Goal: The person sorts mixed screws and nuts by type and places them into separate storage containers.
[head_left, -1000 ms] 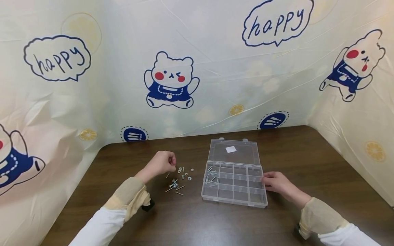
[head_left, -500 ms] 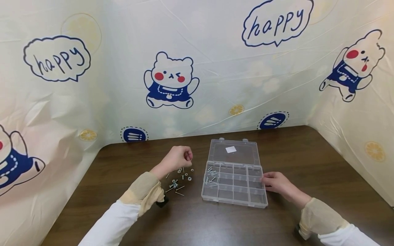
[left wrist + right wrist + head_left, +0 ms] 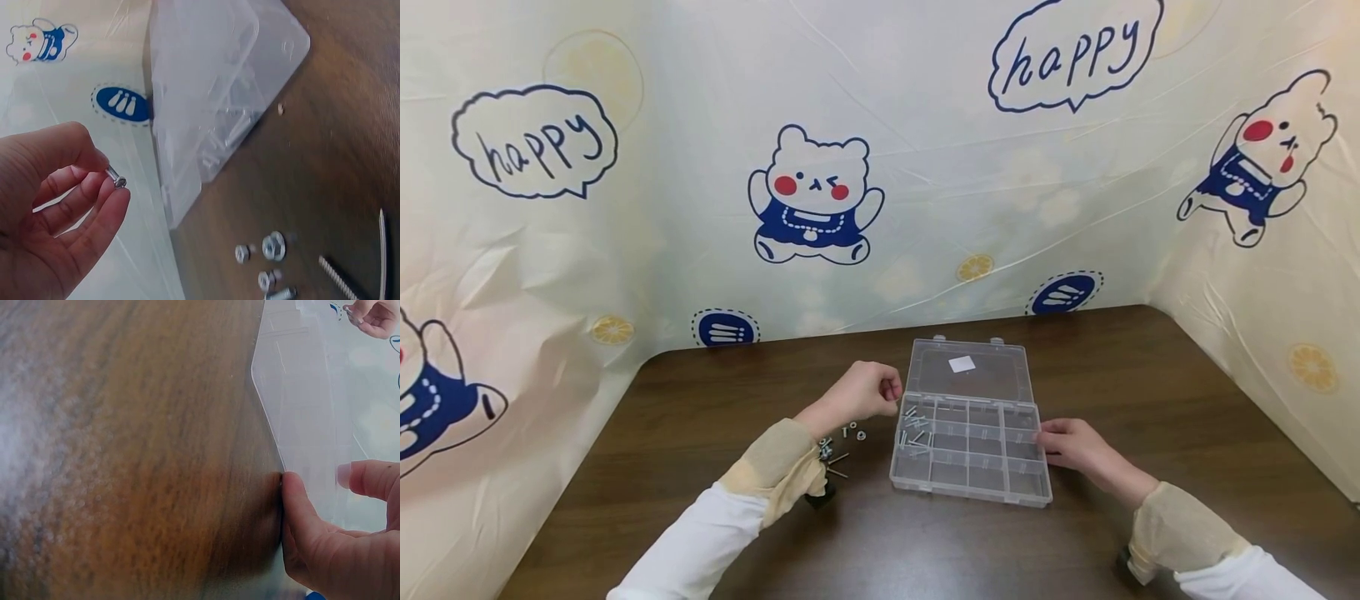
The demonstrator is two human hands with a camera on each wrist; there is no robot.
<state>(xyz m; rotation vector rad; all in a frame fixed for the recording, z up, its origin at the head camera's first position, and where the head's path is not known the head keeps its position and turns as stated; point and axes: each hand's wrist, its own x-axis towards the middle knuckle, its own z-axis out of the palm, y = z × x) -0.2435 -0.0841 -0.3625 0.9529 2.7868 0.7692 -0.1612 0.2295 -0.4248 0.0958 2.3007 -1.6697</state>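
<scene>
Between thumb and fingertips, my left hand [image 3: 865, 392] pinches a small silver screw [image 3: 115, 176], its head showing in the left wrist view. That hand hovers just left of a clear plastic compartment box [image 3: 987, 483], whose lid [image 3: 972, 383] lies folded back. Several screws [image 3: 917, 440] rest in the box's left compartments. At the box's right side, my right hand [image 3: 1078, 450] grips the edge, thumb and fingers on either side of the wall. Loose nuts [image 3: 274, 246] and screws [image 3: 337, 279] lie on the table, partly hidden behind the left wrist in the head view.
The brown wooden table [image 3: 970, 550] carries everything. A small white paper square [image 3: 962, 364] lies on the lid. Behind the table hangs a printed curtain [image 3: 925, 208] with bears and lettering. Other box compartments [image 3: 1026, 479] stand to the right of the screws.
My left hand has moved right, from above the loose hardware to the box's left edge, pinching the screw. My right hand and the box have stayed in place.
</scene>
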